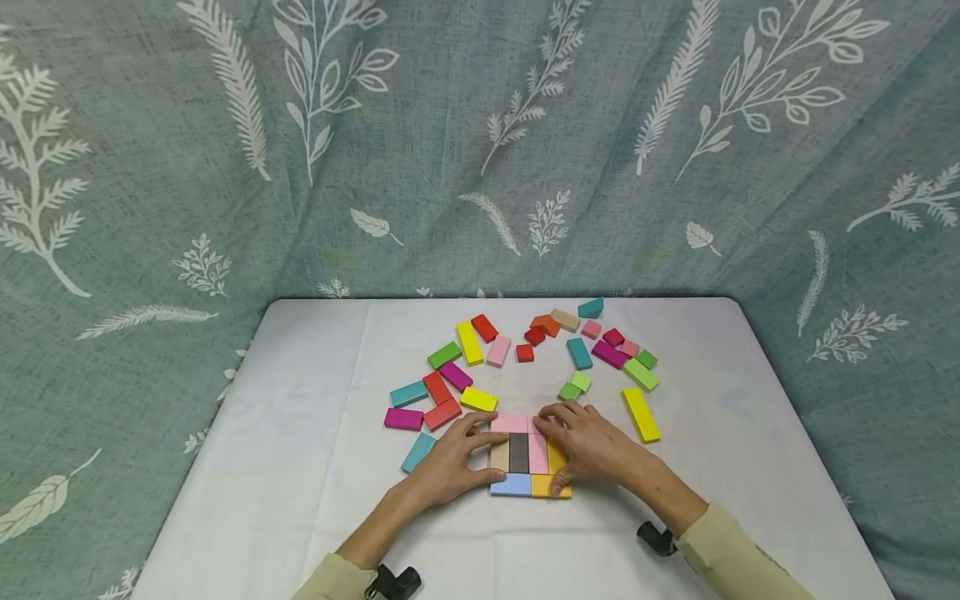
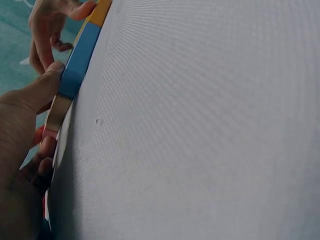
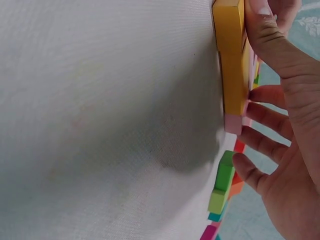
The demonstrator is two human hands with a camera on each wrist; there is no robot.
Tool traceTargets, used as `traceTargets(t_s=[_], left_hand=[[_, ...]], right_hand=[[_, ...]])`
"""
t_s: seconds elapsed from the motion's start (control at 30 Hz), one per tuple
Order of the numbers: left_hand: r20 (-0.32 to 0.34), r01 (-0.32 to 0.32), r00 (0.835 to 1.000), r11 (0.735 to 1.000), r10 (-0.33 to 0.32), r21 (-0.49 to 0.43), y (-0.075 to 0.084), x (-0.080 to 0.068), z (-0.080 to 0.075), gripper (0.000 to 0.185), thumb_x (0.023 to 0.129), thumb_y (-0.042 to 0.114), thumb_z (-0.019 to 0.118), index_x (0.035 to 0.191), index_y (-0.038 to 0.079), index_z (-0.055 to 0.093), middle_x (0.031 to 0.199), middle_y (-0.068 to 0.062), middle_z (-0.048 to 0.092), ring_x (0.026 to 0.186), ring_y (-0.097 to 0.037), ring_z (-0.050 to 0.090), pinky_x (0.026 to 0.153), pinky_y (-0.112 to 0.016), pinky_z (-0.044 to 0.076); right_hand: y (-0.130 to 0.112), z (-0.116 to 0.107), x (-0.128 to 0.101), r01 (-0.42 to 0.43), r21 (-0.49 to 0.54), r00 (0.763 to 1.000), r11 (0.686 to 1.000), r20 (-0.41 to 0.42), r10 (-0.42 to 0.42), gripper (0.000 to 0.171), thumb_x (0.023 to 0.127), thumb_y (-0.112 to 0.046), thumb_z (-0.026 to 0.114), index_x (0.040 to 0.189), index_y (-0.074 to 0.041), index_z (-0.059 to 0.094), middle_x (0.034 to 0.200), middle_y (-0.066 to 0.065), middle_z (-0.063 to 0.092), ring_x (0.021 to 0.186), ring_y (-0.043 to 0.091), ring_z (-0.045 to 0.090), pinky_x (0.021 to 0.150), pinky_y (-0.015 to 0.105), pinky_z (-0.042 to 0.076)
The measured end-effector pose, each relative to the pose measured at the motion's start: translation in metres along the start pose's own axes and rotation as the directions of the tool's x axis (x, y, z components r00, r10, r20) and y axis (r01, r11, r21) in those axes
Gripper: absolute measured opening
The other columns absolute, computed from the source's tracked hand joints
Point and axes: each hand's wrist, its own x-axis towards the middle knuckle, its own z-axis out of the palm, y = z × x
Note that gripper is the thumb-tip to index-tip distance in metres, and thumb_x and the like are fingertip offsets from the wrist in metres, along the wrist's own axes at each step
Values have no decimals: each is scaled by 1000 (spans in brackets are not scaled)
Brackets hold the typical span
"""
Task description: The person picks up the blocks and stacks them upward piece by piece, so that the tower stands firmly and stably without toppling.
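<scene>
Flat coloured blocks lie packed together in a rectangle before me. In the head view it has a pink block (image 1: 510,423) along its far edge, with a tan block (image 1: 499,457), a dark grey block (image 1: 519,453) and an upright pink block (image 1: 537,454) in the middle. A light blue block (image 1: 511,485) and an orange block (image 1: 540,486) form the near edge. My left hand (image 1: 447,462) touches the left side, its thumb at the light blue block. On the right, my right hand (image 1: 596,446) rests against the rectangle, thumb on the near orange block, partly covering another orange block (image 3: 234,82).
Several loose blocks curve round the back, including a teal block (image 1: 418,452) and a magenta block (image 1: 403,418) on the left and a long yellow block (image 1: 641,415) on the right. A green block (image 1: 569,392) lies just beyond my right hand. White cloth (image 1: 262,467) covers the table.
</scene>
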Motion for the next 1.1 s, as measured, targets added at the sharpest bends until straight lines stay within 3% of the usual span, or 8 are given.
traceTargets(t_s=[0.77,0.97,1.1], left_hand=[[8,8,1000,1000,-8,-2,-1,1,-1,62,83,60,74,140,38,60,157,9,36,142,-17,35,112,-47,40],[-4,1,1000,1000,-1,-2,-1,1,-1,61,83,58,75,139,37,61,156,8,38,141,-19,37,111,-48,41],[-10,-6,1000,1000,6,-10,0,0,0,61,83,57,76,138,35,61,155,7,39,141,-19,37,111,-47,41]], right_hand=[[2,2,1,-12,3,1000,1000,-20,12,106,60,-80,73,147,-23,53,143,3,50,132,27,42,108,55,41],[9,-5,0,-93,103,995,990,-22,95,99,65,-77,75,148,-28,52,145,1,50,133,26,43,109,57,39],[23,-10,-4,-150,156,978,976,-118,169,81,75,-64,78,144,-26,57,138,2,55,127,26,50,106,54,43]])
